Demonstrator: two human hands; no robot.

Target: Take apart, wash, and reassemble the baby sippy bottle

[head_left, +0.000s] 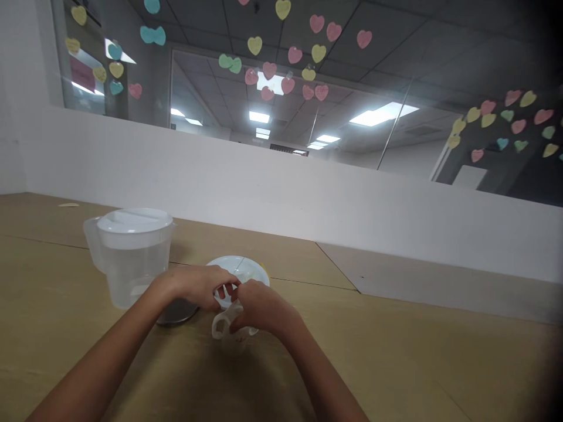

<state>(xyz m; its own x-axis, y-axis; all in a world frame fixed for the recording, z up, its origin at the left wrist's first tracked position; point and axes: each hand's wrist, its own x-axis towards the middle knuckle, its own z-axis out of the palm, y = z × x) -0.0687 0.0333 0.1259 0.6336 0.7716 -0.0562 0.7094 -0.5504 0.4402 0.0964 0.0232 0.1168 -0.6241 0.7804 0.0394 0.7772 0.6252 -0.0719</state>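
Note:
My left hand (197, 285) and my right hand (266, 306) meet above a small translucent cup (235, 346) with a looped handle on its left. The fingertips of both hands are curled together and nearly touch. Whatever is pinched there is too small or hidden to name. My right thumb lies across the cup's upper part; whether it grips the rim I cannot tell. Just behind the fingers is a white plate (229, 264), with something pale and a thin line on it. A dark round disc (178, 315) lies partly under my left wrist.
A large translucent pitcher (136, 269) with a white lid and a handle stands to the left on the wooden table (396, 363). A small pale flat piece (68, 205) lies far left. Behind the table rises a white wall (264, 193) below a window with heart-shaped notes.

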